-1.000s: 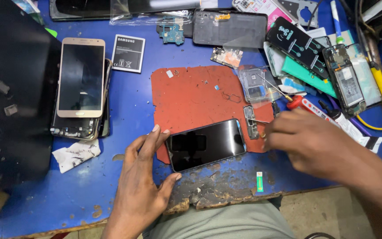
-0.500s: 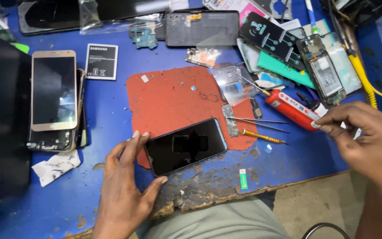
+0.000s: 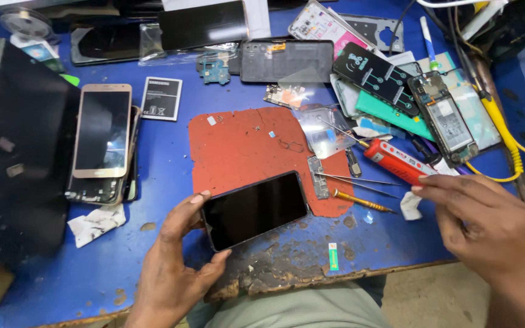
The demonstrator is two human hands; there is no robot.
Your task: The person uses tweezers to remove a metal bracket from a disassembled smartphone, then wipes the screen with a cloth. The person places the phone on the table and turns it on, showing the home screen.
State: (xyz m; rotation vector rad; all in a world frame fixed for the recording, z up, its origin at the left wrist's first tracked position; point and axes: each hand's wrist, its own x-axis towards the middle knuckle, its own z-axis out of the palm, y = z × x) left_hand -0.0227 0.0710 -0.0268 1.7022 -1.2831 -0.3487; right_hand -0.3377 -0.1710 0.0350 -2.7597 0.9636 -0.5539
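Since before, the right hand [image 3: 484, 228] has drifted toward the tabletop's right edge, fingers loosely together, empty; left hand [image 3: 174, 267] pinches the phone [image 3: 254, 209]; steady it flat.

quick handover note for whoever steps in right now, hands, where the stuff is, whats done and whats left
Left hand: fingers grip the left end of the black phone, screen up, lying partly on the red mat at the front of the blue bench.
Right hand: holds nothing, fingertips beside the red tool.
Tweezers and the small yellow-handled screwdriver lie just right of the phone.
Done: phone looks closed, screen dark.
Left: cannot tell from this view; no tool picked up yet.
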